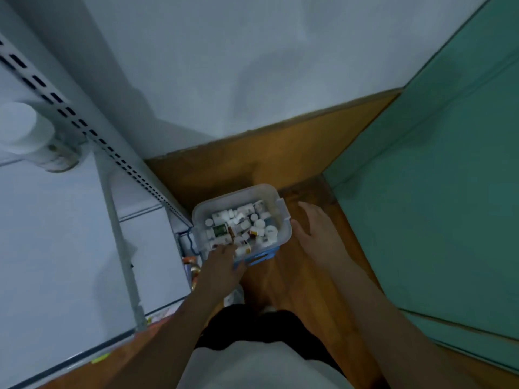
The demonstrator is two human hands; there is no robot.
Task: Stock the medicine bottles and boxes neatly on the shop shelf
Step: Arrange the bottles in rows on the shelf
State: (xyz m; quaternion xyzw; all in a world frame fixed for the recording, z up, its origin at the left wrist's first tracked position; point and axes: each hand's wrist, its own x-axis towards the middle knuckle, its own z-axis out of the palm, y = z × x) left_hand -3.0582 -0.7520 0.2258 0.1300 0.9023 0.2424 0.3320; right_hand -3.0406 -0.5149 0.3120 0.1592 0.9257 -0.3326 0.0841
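In the clear tub (pixel 283 234) on the floor, the left hand (pixel 222 262) reaches among bottles (pixel 241 226), grip hidden; right hand (pixel 314 234) open. Next: lift one shelfward.

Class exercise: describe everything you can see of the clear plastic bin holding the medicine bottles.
The plastic bin is a translucent, round-cornered rectangular tub, lidless, with a clip latch on its right end. It sits on something blue above the wooden floor, beside the white shelf unit. Small white medicine bottles lie jumbled inside. The left hand reaches over its near edge; the right hand hovers open beside its right end.
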